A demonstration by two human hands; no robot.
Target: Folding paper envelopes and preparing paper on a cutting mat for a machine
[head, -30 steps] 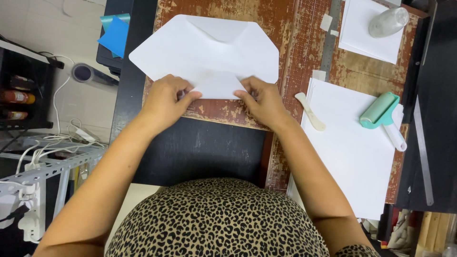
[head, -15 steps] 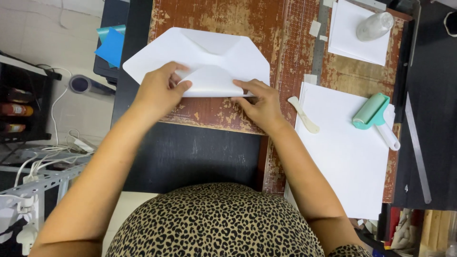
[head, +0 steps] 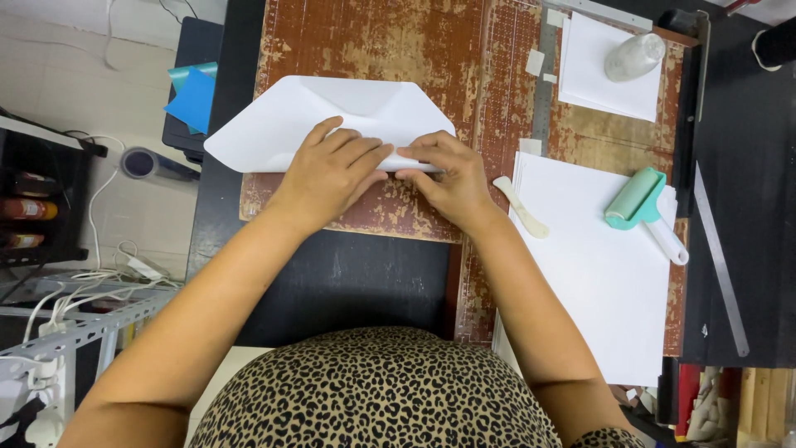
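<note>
A white sheet of paper point(head: 274, 124), folded into a wide pointed shape, lies on a worn reddish-brown board point(head: 381, 41). My left hand point(head: 332, 170) lies flat on the sheet's near edge, fingers pointing right. My right hand point(head: 444, 178) meets it from the right, fingertips pinching and pressing the same folded edge. Both hands touch each other at the fingertips.
To the right lie a stack of white sheets point(head: 597, 282), a cream bone folder point(head: 522, 207), a teal roller with a white handle point(head: 643, 207) and a metal ruler point(head: 721, 257). Farther back, a clear glass object point(head: 634, 56) rests on more paper point(head: 593, 83). Blue paper point(head: 195, 95) lies left.
The near part of the sheet has been folded up, making the shape flatter. Both hands came together and moved up along the folded edge.
</note>
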